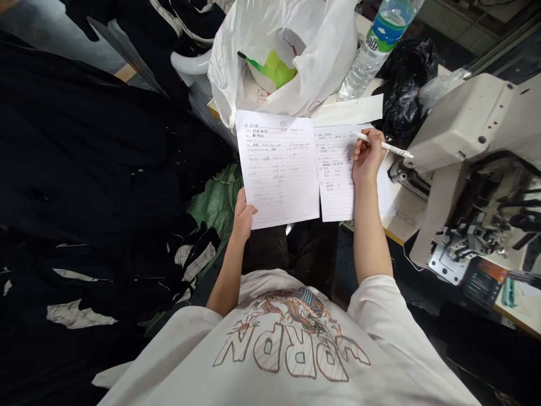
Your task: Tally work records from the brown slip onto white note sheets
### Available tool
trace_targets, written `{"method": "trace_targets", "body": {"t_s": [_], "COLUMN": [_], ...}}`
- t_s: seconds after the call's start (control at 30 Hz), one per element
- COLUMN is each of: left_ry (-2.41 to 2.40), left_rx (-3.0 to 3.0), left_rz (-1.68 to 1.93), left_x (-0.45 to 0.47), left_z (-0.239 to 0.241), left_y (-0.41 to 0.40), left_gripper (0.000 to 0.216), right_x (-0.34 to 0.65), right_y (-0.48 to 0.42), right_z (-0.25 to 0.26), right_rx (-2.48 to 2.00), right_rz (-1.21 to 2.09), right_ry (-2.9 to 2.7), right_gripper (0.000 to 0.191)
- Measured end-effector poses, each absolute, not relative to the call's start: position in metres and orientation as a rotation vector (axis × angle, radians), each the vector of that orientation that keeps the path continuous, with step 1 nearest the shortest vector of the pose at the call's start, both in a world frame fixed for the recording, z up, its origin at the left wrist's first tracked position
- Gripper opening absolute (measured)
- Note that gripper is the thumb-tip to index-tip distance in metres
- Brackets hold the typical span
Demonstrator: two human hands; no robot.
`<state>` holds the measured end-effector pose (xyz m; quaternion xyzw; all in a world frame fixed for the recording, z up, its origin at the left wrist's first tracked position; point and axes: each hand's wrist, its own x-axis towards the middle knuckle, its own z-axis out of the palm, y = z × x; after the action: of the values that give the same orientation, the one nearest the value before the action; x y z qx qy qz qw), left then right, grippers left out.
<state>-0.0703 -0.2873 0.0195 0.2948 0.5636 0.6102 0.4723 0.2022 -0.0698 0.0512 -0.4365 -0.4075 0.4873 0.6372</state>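
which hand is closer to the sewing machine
Right. The right hand is beside the sewing machine; the left hand is farther off, across the sheets of paper.

I'm getting bright, even light across the paper sheets (276,169), and it seems to be falling softly from above, though I can't see its source. The right hand (367,155) and white pen (384,145) are casting only faint shadows. The water bottle (380,39) is throwing small glints, while the black cloth (84,169) is sinking into heavy, nearly detail-free darkness. The wide lens is visibly bending the sewing machine (477,152) at the right edge, and the small handwriting is blurring slightly.
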Motion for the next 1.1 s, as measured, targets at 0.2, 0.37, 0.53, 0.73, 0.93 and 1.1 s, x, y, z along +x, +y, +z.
{"method": "trace_targets", "body": {"t_s": [0.2,0.37,0.53,0.73,0.93,1.1], "left_ry": [1.44,1.497,1.586,1.569,1.614,1.643], "left_rx": [0.77,0.808,0.915,0.924,0.88,0.858], "left_rz": [1.448,1.455,1.399,1.397,1.404,1.389], "left_x": [-0.072,-0.074,-0.074,-0.072,-0.069,-0.065], "left_z": [0.013,0.01,0.021,0.025,0.026,0.033], "left_y": [-0.288,-0.287,-0.29,-0.293,-0.291,-0.291], "left_gripper": [0.061,0.063,0.061,0.061,0.063,0.061], "right_x": [0.199,0.197,0.197,0.196,0.198,0.198], "right_y": [-0.066,-0.068,-0.075,-0.072,-0.071,-0.079], "right_z": [0.05,0.053,0.054,0.052,0.051,0.054], "right_rx": [-0.982,-0.991,-1.054,-1.054,-1.081,-1.102], "right_rz": [1.025,0.852,0.531,0.512,0.557,0.69], "right_ry": [-0.901,-0.785,-0.721,-0.649,-0.667,-0.782], "right_gripper": [0.035,0.034,0.023,0.023,0.031,0.03]}}
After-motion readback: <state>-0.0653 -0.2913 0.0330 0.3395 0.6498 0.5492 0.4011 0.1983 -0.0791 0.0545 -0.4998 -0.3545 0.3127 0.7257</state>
